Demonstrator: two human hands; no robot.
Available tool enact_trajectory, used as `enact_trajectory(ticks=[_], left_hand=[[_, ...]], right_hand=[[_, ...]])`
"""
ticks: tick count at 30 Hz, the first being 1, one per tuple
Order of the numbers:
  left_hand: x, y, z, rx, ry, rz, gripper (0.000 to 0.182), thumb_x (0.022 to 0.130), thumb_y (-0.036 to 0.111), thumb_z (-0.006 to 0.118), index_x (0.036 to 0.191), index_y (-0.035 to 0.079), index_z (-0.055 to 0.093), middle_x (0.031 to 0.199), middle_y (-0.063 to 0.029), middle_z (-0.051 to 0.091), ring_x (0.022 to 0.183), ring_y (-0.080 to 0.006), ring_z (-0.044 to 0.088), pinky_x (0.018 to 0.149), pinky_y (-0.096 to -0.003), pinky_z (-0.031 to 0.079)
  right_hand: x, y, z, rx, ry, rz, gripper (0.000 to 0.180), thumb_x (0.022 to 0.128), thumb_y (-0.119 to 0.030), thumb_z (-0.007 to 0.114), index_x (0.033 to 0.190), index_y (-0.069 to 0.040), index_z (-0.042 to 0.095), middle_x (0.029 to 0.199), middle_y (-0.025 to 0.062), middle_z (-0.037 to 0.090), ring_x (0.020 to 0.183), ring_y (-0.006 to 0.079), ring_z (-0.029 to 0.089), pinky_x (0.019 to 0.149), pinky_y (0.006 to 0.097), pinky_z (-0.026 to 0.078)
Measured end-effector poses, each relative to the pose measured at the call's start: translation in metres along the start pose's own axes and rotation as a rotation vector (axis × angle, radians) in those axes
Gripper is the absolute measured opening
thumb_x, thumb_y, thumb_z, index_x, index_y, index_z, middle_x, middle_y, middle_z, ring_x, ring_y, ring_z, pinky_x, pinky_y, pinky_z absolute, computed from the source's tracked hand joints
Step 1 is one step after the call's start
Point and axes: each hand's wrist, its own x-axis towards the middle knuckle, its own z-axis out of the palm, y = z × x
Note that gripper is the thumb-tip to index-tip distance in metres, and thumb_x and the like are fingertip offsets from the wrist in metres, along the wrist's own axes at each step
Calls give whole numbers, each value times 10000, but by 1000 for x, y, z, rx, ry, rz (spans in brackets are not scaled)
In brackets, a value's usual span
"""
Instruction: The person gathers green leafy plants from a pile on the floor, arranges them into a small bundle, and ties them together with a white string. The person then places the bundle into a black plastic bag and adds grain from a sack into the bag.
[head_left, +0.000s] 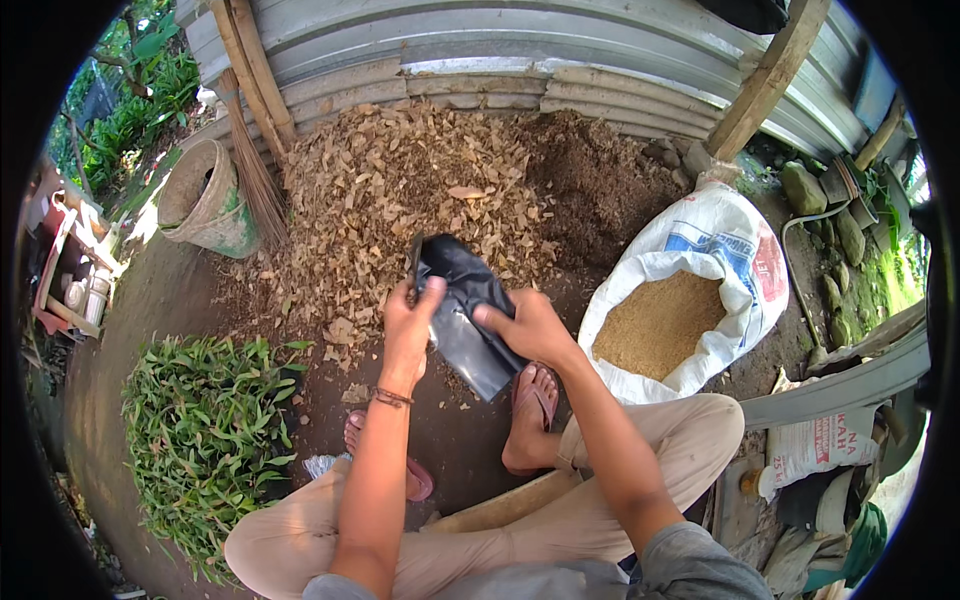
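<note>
A black plastic bag, probably a polybag for plants, is held between my two hands above the ground. My left hand grips its left edge, thumb on the near face and fingers behind. On the bag's right side, my right hand pinches it, with the thumb across the front and the fingers hidden behind. The plastic looks flat and creased. Just beyond lies a heap of dry leaf litter, which meets a mound of dark brown soil or compost.
To the right, an open white woven sack holds tan rice husk or bran. Potted green seedlings crowd the left. A dirty bucket and stick broom stand by the wooden posts. Corrugated metal sheeting bounds the back.
</note>
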Motion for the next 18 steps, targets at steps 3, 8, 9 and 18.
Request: enact_trajectory(ticks=[3,8,9,18], left_hand=[[-7,-6,-2,295,-292,-148,814,809,-32,778,1490,14,335,955,-134,722,738,-138,680,588,-278,531],[0,-14,2,203,-40,-22,783,865,44,745,1519,40,314,1140,-171,693,937,-176,693,765,-281,552],[2,-13,4,339,-150,258,786,861,89,761,1519,52,333,1189,-160,680,985,-199,687,821,-305,542],[-15,-5,13,898,-284,324,471,657,95,870,1105,15,750,1080,-222,720,991,-343,704,877,-391,545]], right_hand=[[7,5,5,34,288,84,393,987,-320,648,920,64,695,663,131,667,613,153,596,644,374,502],[10,14,0,657,167,303,296,1008,-255,628,907,10,714,784,34,705,599,93,618,568,267,495],[9,15,-2,652,145,267,292,1007,-250,630,902,9,714,778,34,702,598,92,615,569,268,492],[13,28,16,782,233,333,169,963,-156,655,981,8,692,856,65,717,674,127,655,596,283,492]])
